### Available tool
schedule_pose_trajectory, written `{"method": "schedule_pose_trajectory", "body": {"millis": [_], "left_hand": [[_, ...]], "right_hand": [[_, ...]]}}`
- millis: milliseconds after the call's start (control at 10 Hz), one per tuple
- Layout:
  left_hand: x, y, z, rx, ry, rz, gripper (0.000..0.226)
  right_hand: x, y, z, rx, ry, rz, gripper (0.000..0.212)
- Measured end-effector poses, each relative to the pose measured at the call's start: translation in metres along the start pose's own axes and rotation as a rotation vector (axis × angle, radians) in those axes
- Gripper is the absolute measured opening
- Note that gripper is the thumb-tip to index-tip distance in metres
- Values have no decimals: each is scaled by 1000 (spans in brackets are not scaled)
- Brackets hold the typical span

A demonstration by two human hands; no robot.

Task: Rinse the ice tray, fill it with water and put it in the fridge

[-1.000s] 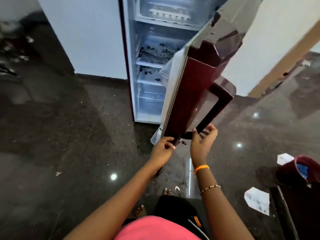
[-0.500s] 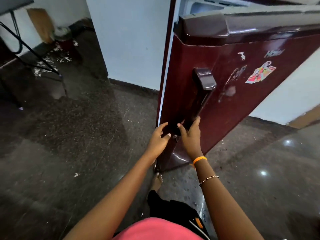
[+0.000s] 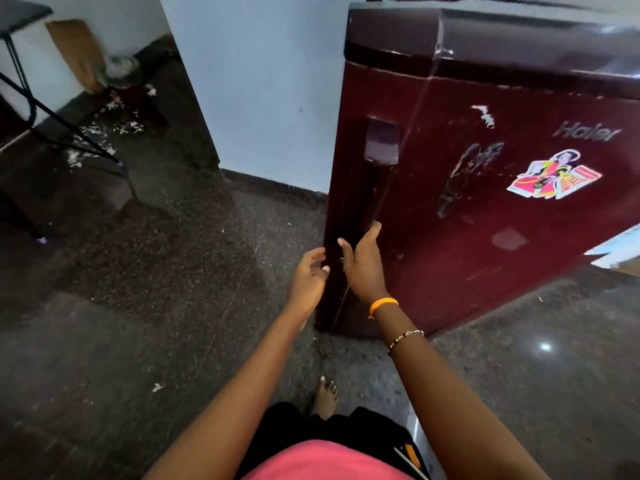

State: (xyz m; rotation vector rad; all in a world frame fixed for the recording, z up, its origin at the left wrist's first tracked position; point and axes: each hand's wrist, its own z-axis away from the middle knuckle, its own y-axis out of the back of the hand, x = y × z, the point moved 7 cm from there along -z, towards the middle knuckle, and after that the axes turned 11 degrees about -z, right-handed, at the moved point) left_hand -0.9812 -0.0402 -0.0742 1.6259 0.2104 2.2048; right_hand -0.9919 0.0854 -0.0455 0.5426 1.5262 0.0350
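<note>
The dark red fridge [image 3: 485,209] stands in front of me with its door closed; a colourful sticker and a brand name show on the door. Its long handle [image 3: 375,174] runs down the door's left side. My right hand [image 3: 363,268], with an orange band on the wrist, is at the lower end of the handle, fingers relaxed, holding nothing. My left hand [image 3: 308,282] hovers just left of the door's edge with loosely curled fingers, apart from it. The ice tray is not in view.
Dark speckled floor [image 3: 166,289] spreads to the left. A white wall [image 3: 263,91] stands behind the fridge. A black-legged table [image 3: 41,109] and scattered white scraps lie at the far left. My bare foot [image 3: 325,396] is below the hands.
The fridge door swung from open to fully closed. Both hands, which were on the handle's lower end, have come off it and now hang loose beside it.
</note>
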Motion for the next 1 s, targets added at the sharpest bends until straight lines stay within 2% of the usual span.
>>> {"method": "schedule_pose_trajectory", "body": {"millis": [200, 600, 700, 800, 900, 1000], "left_hand": [[4, 11, -39, 40, 48, 31, 34], [13, 17, -81, -96, 36, 6, 30], [13, 14, -80, -134, 19, -6, 27], [13, 6, -74, -192, 4, -26, 26], [8, -7, -65, -267, -22, -52, 25], [8, -27, -49, -383, -22, -84, 25]], "right_hand": [[-8, -10, -49, 43, -87, 33, 58], [-10, -18, -72, 118, -182, 115, 62], [-14, -19, -72, 144, -183, 28, 59], [-3, -9, -63, 245, -200, -142, 40], [22, 11, -27, 450, -271, -262, 19], [37, 19, 10, 476, -387, -413, 23]]}}
